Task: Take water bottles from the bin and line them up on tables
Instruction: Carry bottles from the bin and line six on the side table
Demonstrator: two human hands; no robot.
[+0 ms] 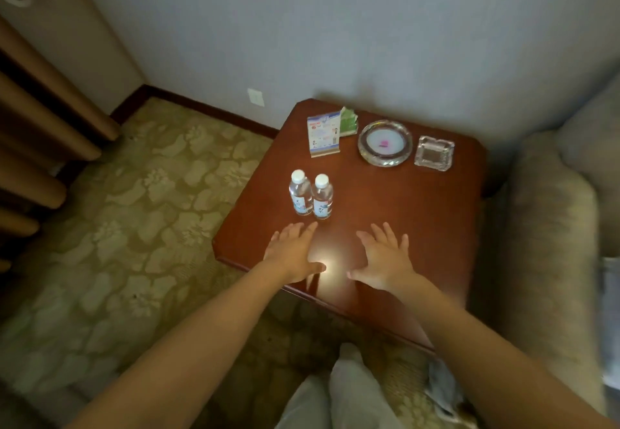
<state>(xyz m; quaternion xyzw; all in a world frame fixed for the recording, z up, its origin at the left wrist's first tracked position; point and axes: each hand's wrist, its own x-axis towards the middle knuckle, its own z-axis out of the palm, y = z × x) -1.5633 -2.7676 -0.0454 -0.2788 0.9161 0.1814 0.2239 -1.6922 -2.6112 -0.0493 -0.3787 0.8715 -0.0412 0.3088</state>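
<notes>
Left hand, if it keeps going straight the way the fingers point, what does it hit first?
Probably the two water bottles: the left hand is open, its fingers aimed at their bases just ahead on the table. Its height above the tabletop is unclear.

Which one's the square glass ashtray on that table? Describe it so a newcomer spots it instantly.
Start at the reddish-brown wooden table against the grey wall. Along its far edge runs a row: a printed card stand, a round glass dish, then the ashtray at the right end, nearest the armchair. It is square, clear and empty, whereas the round dish beside it has a white centre with a pink mark.
</notes>
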